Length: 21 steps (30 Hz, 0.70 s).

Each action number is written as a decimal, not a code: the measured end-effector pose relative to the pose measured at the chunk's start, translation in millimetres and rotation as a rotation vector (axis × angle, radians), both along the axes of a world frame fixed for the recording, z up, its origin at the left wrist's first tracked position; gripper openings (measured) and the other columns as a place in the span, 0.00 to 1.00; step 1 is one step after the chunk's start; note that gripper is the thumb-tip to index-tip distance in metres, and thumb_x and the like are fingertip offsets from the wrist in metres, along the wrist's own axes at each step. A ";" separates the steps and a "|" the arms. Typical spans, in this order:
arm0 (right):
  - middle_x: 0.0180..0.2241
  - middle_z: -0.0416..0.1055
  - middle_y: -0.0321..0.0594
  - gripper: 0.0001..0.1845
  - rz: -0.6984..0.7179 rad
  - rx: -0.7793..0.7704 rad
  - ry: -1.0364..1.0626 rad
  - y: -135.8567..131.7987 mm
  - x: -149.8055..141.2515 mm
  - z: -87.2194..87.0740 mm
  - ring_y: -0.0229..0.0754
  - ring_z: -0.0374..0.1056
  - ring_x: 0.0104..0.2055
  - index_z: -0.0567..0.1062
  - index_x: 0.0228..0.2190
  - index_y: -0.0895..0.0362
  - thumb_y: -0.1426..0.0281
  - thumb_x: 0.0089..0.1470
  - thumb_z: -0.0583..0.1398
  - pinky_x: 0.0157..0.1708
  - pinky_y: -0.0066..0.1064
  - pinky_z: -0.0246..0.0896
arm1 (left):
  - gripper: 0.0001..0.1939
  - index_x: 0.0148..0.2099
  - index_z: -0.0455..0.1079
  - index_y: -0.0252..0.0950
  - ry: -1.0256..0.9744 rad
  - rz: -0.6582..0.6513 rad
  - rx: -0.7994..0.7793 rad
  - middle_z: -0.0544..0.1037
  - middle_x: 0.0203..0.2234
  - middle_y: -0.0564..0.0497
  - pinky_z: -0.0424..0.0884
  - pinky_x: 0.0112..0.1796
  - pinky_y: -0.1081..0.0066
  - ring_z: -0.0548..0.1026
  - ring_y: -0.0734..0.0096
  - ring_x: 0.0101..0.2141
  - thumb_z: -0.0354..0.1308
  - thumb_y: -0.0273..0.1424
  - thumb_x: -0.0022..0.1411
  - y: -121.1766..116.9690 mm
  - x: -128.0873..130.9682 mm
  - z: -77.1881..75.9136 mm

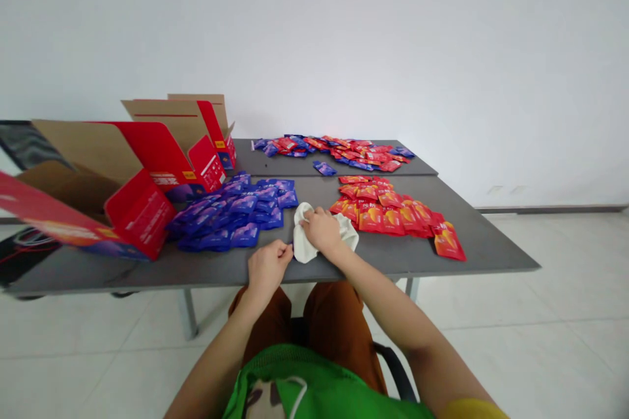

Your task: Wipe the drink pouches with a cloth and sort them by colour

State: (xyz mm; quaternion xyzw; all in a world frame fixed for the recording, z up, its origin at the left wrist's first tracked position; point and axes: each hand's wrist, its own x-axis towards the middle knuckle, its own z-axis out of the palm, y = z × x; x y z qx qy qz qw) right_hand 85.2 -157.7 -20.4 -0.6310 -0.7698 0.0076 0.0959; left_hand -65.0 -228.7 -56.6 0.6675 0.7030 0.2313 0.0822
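A white cloth [303, 243] lies on the grey table [486, 252] near its front edge. My right hand [322, 229] rests on top of the cloth with fingers curled, gripping it. My left hand [266, 266] pinches the cloth's lower left edge. A pile of blue sachets [236, 213] lies just left of the cloth. Red sachets [393, 213] are laid out to its right.
Open red-and-brown cardboard boxes [132, 170] stand on the table's left side. A mixed heap of red and blue sachets [339, 152] covers the far table. One blue sachet [325, 168] lies alone between the piles. White tiled floor surrounds the table.
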 end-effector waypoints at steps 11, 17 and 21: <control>0.47 0.67 0.41 0.19 0.466 0.162 0.076 -41.2 -11.9 17.4 0.46 0.62 0.47 0.68 0.53 0.47 0.62 0.62 0.53 0.46 0.35 0.58 | 0.12 0.33 0.74 0.37 0.103 0.045 -0.031 0.80 0.30 0.44 0.51 0.28 0.68 0.76 0.64 0.30 0.50 0.34 0.64 -8.0 0.9 -1.4; 0.43 0.68 0.44 0.17 0.229 0.000 0.013 -18.5 0.8 -6.2 0.45 0.67 0.43 0.71 0.49 0.50 0.61 0.64 0.49 0.39 0.32 0.60 | 0.13 0.34 0.74 0.40 0.010 0.011 -0.068 0.81 0.31 0.51 0.52 0.28 0.71 0.76 0.69 0.32 0.51 0.38 0.64 -6.9 2.6 6.1; 0.42 0.69 0.45 0.15 0.121 -0.033 -0.032 2.8 6.7 -0.6 0.47 0.69 0.42 0.72 0.47 0.51 0.62 0.62 0.51 0.36 0.33 0.59 | 0.13 0.33 0.75 0.41 -0.043 0.008 -0.082 0.80 0.29 0.53 0.53 0.28 0.72 0.75 0.70 0.31 0.53 0.41 0.63 -5.3 3.7 8.6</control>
